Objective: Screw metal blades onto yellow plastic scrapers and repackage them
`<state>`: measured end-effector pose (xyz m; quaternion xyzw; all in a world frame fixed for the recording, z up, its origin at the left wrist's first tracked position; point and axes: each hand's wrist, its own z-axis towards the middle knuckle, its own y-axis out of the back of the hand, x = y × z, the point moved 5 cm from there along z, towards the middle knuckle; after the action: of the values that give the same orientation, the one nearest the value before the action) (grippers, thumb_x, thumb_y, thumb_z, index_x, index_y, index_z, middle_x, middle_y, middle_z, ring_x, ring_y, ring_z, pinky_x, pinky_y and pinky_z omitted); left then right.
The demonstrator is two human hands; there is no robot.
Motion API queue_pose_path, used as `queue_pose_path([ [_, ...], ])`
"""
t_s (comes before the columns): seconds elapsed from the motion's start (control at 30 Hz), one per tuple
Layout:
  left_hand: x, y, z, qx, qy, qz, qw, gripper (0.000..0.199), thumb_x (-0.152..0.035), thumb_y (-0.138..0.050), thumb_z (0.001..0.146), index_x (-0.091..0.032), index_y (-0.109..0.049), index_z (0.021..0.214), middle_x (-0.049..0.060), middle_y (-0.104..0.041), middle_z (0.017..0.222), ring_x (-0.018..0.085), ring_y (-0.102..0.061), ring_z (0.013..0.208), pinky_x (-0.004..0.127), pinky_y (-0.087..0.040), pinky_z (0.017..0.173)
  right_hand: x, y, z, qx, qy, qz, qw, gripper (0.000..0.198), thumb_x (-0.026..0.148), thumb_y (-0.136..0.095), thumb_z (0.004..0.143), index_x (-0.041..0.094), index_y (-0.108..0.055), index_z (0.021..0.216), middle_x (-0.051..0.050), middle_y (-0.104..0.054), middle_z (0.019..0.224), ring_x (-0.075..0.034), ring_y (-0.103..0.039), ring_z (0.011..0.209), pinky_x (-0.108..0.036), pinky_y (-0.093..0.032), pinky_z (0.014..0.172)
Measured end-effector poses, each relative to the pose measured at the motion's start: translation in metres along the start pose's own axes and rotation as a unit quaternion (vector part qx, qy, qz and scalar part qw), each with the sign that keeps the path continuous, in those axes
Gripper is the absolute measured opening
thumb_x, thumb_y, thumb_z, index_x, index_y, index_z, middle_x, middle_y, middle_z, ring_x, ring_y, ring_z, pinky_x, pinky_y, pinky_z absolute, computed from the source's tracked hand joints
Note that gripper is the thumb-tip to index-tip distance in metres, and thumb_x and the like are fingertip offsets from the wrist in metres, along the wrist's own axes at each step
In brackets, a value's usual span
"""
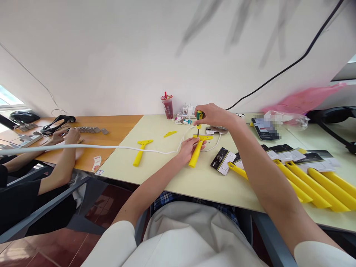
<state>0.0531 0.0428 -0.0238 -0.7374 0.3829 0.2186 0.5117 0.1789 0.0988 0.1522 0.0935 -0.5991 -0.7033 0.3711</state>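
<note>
My left hand (187, 149) is closed around a yellow T-shaped scraper (195, 156) near its head, the handle pointing toward me. Above it, my right hand (213, 114) grips the green and yellow handle of a screwdriver (199, 127). The screwdriver stands upright, its tip down at the scraper head; whether it sits in a screw is too small to tell. To the left lies another yellow scraper (139, 155), and behind it a loose flat yellow strip (170, 134). Right of my left hand is a black and white packaging card (223, 161).
Several yellow scrapers (319, 187) with cards lie at the right. A phone (265, 129), a drink cup (167, 106) and a power strip (182, 119) stand farther back. A white cable (125, 147) crosses the table. At left, another person's hands (71, 135) work by small grey blocks (89, 129).
</note>
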Motion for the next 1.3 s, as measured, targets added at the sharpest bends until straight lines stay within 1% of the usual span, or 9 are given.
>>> queue_pose_path([
  [0.17, 0.002, 0.001, 0.002, 0.007, -0.007, 0.002, 1.0, 0.019, -0.004, -0.079, 0.098, -0.014, -0.066, 0.107, 0.017, -0.084, 0.114, 0.027, -0.088, 0.091, 0.039, -0.072, 0.09, 0.003, 0.003, -0.002, -0.002, -0.001, 0.012, 1.0, 0.039, 0.06, -0.083, 0.088, 0.025, -0.068, 0.093, -0.005, -0.075, 0.089, -0.025, -0.063, 0.086, -0.034, -0.042, 0.073],
  [0.43, -0.01, -0.002, 0.003, 0.034, 0.004, 0.002, 0.999, 0.006, -0.008, -0.073, 0.103, -0.009, -0.074, 0.109, 0.018, -0.083, 0.115, 0.022, -0.085, 0.092, 0.03, -0.07, 0.085, 0.022, 0.01, -0.009, 0.003, 0.003, 0.026, 1.0, 0.015, 0.034, -0.079, 0.092, 0.025, -0.07, 0.099, -0.004, -0.076, 0.099, -0.022, -0.063, 0.088, -0.033, -0.043, 0.075],
  [0.53, -0.016, -0.003, 0.002, 0.044, -0.011, 0.016, 0.999, 0.001, -0.01, -0.073, 0.104, -0.011, -0.073, 0.104, 0.017, -0.083, 0.115, 0.021, -0.085, 0.093, 0.029, -0.069, 0.082, 0.027, 0.02, -0.012, -0.032, 0.015, 0.045, 0.998, 0.015, 0.035, -0.077, 0.094, 0.025, -0.072, 0.103, -0.005, -0.079, 0.104, -0.024, -0.067, 0.092, -0.035, -0.046, 0.079],
  [0.7, -0.019, -0.007, -0.004, 0.061, -0.031, 0.029, 0.997, 0.017, -0.013, -0.083, 0.099, -0.016, -0.067, 0.1, 0.012, -0.083, 0.115, 0.022, -0.086, 0.097, 0.03, -0.068, 0.083, 0.023, 0.052, -0.027, -0.156, 0.0, 0.087, 0.984, 0.028, 0.042, -0.071, 0.102, 0.025, -0.069, 0.124, -0.01, -0.083, 0.114, -0.028, -0.072, 0.097, -0.039, -0.05, 0.082],
  [0.87, -0.028, -0.021, -0.02, 0.141, -0.053, 0.026, 0.988, 0.029, -0.017, -0.094, 0.09, -0.02, -0.068, 0.102, 0.009, -0.082, 0.12, 0.027, -0.085, 0.114, 0.032, -0.068, 0.09, -0.016, 0.071, -0.041, -0.172, -0.063, 0.044, 0.982, 0.031, 0.034, -0.058, 0.108, 0.023, -0.065, 0.135, -0.012, -0.082, 0.106, -0.03, -0.074, 0.098, -0.04, -0.052, 0.085],
  [1.03, -0.042, -0.025, -0.033, 0.192, -0.073, 0.01, 0.979, 0.033, -0.018, -0.098, 0.085, -0.021, -0.068, 0.099, 0.008, -0.083, 0.125, 0.031, -0.081, 0.128, 0.034, -0.069, 0.095, -0.09, 0.052, -0.035, -0.094, -0.189, -0.063, 0.975, 0.021, 0.036, -0.062, 0.106, 0.021, -0.07, 0.119, -0.013, -0.081, 0.109, -0.028, -0.072, 0.091, -0.039, -0.052, 0.081],
  [1.1, -0.046, -0.025, -0.034, 0.202, -0.084, 0.003, 0.976, 0.032, -0.018, -0.098, 0.085, -0.021, -0.068, 0.098, 0.008, -0.083, 0.125, 0.031, -0.08, 0.13, 0.033, -0.07, 0.094, -0.115, 0.033, -0.032, -0.013, -0.238, -0.062, 0.969, 0.03, 0.04, -0.073, 0.1, 0.02, -0.071, 0.121, -0.014, -0.081, 0.112, -0.025, -0.072, 0.083, -0.037, -0.051, 0.074],
  [1.2, -0.049, -0.023, -0.034, 0.197, -0.093, -0.005, 0.976, 0.031, -0.017, -0.097, 0.085, -0.021, -0.068, 0.096, 0.007, -0.083, 0.122, 0.031, -0.08, 0.131, 0.032, -0.069, 0.093, -0.142, 0.0, -0.034, 0.116, -0.295, -0.028, 0.948, 0.049, 0.041, -0.088, 0.089, 0.017, -0.071, 0.128, -0.013, -0.081, 0.099, -0.025, -0.074, 0.076, -0.036, -0.05, 0.066],
  [1.3, -0.05, -0.022, -0.035, 0.177, -0.09, -0.001, 0.98, 0.031, -0.016, -0.096, 0.086, -0.021, -0.067, 0.094, 0.006, -0.082, 0.12, 0.031, -0.079, 0.132, 0.035, -0.069, 0.099, -0.156, -0.02, -0.039, 0.167, -0.325, -0.009, 0.931, 0.058, 0.04, -0.096, 0.08, 0.017, -0.074, 0.129, -0.01, -0.08, 0.086, -0.027, -0.075, 0.074, -0.037, -0.05, 0.064],
])
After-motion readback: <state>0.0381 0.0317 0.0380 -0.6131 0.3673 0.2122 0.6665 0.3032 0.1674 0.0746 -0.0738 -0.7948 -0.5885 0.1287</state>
